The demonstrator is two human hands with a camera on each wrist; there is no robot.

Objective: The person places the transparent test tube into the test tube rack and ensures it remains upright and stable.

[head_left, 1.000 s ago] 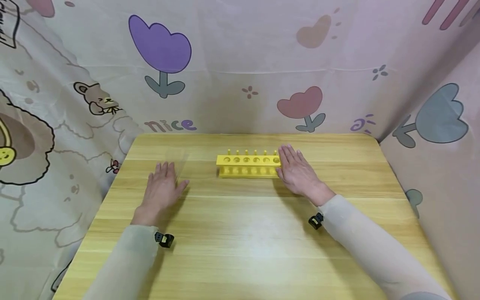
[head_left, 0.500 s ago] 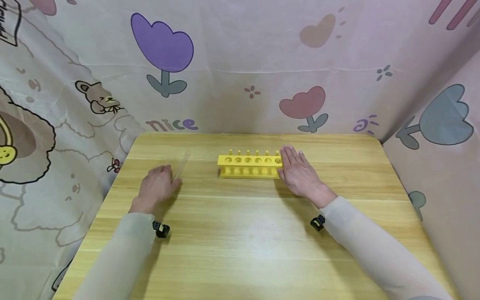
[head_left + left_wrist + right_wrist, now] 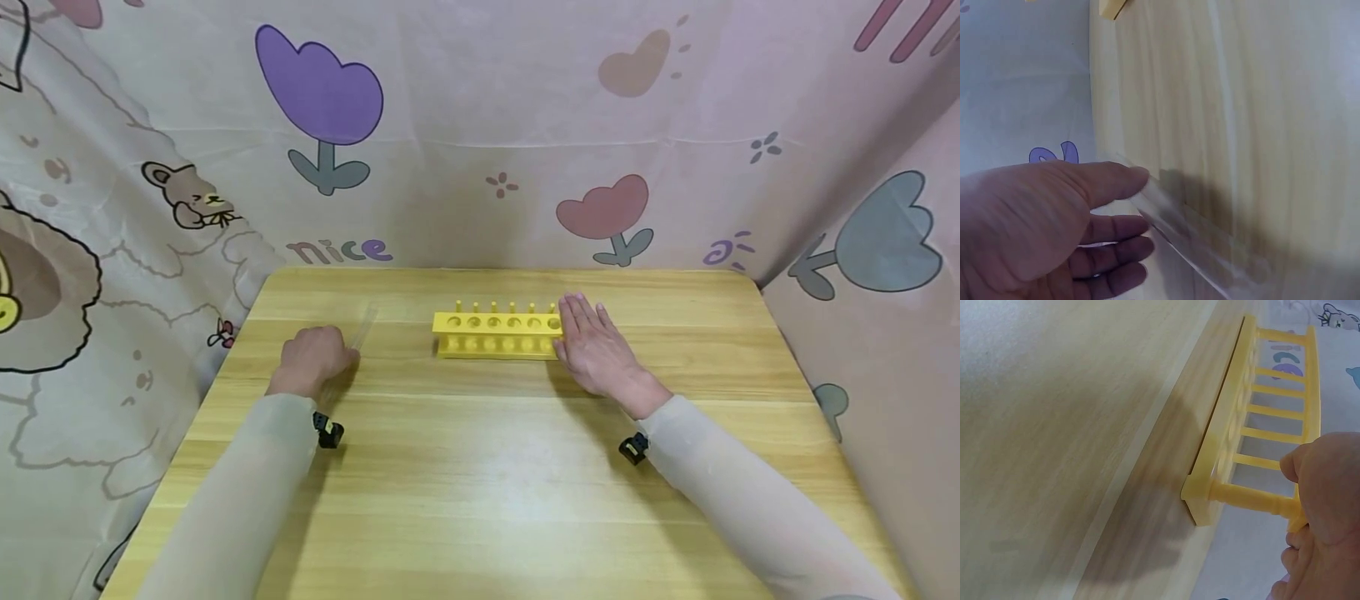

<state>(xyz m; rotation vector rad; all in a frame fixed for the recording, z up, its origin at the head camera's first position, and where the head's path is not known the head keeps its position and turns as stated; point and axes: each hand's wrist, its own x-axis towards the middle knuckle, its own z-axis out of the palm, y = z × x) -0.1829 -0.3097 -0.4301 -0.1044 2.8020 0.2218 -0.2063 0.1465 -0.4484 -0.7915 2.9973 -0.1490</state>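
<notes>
My left hand point(image 3: 311, 358) is low at the left of the table, fingers curled. Between its thumb and fingers it pinches a clear test tube point(image 3: 363, 327), which slants up and to the right past the thumb. The left wrist view shows the see-through tube point(image 3: 1194, 247) running down right from beneath the thumb tip. A yellow test tube rack point(image 3: 487, 328) with a row of holes and pegs stands at the back centre. My right hand point(image 3: 600, 354) holds its right end, with the thumb at the front point(image 3: 1290, 464) and the fingers past the end.
The wooden table point(image 3: 480, 483) ends at a printed curtain point(image 3: 450, 100) behind and at both sides. Small black cameras point(image 3: 327, 431) sit at both wrists, below the pale sleeves point(image 3: 225, 500).
My left hand has gone from spread fingers to curled ones around the test tube. My right hand and the rack have stayed in place.
</notes>
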